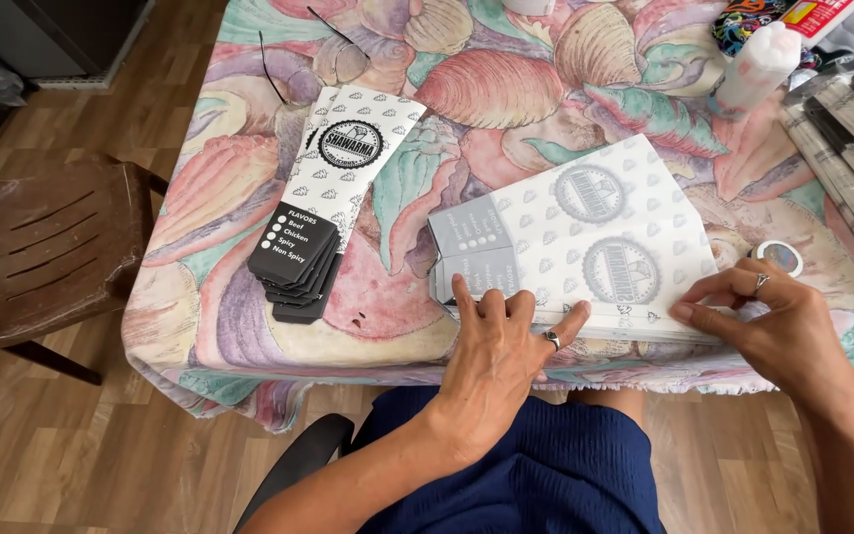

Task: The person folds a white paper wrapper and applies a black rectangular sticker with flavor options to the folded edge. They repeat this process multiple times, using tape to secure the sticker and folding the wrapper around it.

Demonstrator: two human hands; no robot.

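Pressing down with my left hand [494,346], I have the fingers spread flat and open on the near edge of the unfolded paper sheets [585,237], gripping nothing, just pinning the pile so it cannot slide on the cloth. My right hand [768,321] sits at the pile's right near corner, thumb and forefinger nipped together on the edge of the top sheet, the other fingers curled loose; it looks like I'm separating one sheet from those under it. The pile lies flat near the front of the table, printed side down, grey round emblems showing through. Just beyond my right hand rests a small roll of tape [778,255]. To the left, well apart, the finished folded sleeves [323,213] lie fanned, black ends toward me. Everything sits on the shell-patterned tablecloth [506,89]; a white bottle [758,64] stands at the far right, a brown chair [42,247] at the left.
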